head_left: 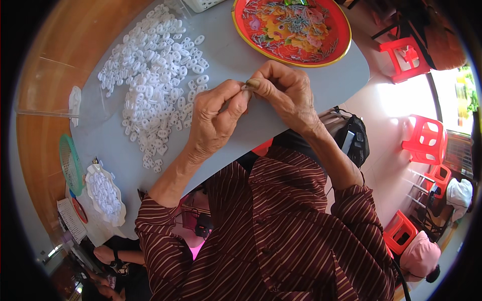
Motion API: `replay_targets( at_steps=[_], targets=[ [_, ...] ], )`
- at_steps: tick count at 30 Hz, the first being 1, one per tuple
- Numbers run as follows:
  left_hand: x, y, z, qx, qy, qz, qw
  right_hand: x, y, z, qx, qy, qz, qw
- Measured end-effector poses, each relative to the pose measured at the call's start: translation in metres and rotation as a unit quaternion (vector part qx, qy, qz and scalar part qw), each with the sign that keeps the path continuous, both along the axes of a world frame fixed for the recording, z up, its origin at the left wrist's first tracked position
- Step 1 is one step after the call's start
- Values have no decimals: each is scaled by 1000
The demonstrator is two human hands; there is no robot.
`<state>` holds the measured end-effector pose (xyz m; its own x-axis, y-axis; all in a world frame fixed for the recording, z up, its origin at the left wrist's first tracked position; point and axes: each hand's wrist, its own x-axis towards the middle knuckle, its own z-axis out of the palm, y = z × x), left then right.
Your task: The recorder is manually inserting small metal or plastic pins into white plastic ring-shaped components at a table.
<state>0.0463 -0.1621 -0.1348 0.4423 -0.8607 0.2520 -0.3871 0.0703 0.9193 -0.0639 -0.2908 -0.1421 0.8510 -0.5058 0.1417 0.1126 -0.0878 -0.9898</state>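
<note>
Above the grey table [221, 50], my left hand [217, 113] and my right hand [286, 93] meet at the fingertips. Both are closed in a pinch. A bit of a small white plastic piece [244, 87] shows at the fingertips of my left hand. What my right thumb and forefinger pinch is hidden behind the thumb. Left of my hands spreads a large heap of small white oval plastic pieces with two holes [155, 75]. Beyond my right hand stands a round red tray [243, 37] with a flower pattern, holding many small metal screws [296, 20].
At the left, a white scalloped dish [120, 200] holds more small white pieces, beside a green mesh basket [70, 163]. Another person's hand [104, 254] shows at lower left. Red plastic stools [424, 139] stand on the floor at right, and a black bag [357, 140] hangs near the table edge.
</note>
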Motion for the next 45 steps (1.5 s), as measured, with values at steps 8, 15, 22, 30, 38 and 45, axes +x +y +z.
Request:
replay_targets(
  at_steps=[8, 15, 22, 30, 38, 45],
  targets=[
    [-1, -1, 0, 27, 107, 12, 994, -1, -1, 1, 52, -5, 2, 999],
    [4, -1, 6, 64, 92, -8, 994, -2, -2, -2, 44, -12, 10, 999],
    [1, -2, 3, 51, 85, -6, 995, -3, -2, -2, 47, 1, 11, 999],
    [-6, -4, -3, 10, 77, -2, 997, -3, -3, 0, 35, -15, 6, 999],
    [4, 0, -3, 11, 76, -7, 997, 3, 2, -6, 121, -67, 42, 990],
    [51, 17, 38, 48, -169, 127, 976, -2, 0, 0, 111, -40, 7, 993]
  ],
)
